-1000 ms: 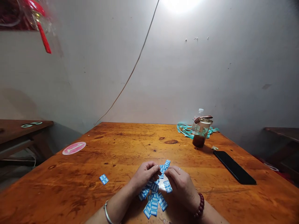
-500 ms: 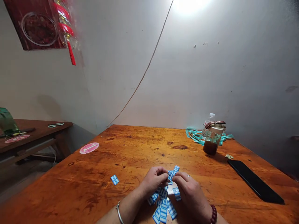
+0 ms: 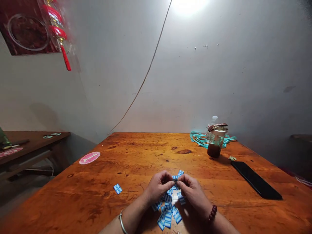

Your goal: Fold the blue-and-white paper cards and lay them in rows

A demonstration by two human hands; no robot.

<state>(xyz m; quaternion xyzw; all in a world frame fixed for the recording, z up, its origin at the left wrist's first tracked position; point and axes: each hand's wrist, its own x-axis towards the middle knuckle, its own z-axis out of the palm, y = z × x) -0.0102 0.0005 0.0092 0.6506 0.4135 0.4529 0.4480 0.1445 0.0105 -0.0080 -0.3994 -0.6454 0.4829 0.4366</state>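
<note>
My left hand point(image 3: 158, 188) and my right hand point(image 3: 193, 188) meet near the front of the table, thumbs and fingertips pinched together. Between the fingertips is a small dark piece point(image 3: 175, 180), too small to name. Under and between the hands lies a loose pile of small blue-and-white rectangular pieces point(image 3: 167, 216), flat like cards or stickers; my fingers hide part of it. A few more show just beyond the fingertips. One separate blue-and-white piece point(image 3: 117, 188) lies to the left of my left hand.
On the wooden table point(image 3: 143, 152), a black phone point(image 3: 255, 180) lies at right. Behind it stand a cup of dark liquid point(image 3: 214, 146) and a clear plastic bottle point(image 3: 214, 119), with turquoise straps point(image 3: 198, 139) around them. A pink number disc point(image 3: 89, 158) sits at the left edge.
My fingertips have drawn closer together, and a small dark piece now shows between them. My right hand has turned slightly, thumb toward the left. The whole view has shifted a little.
</note>
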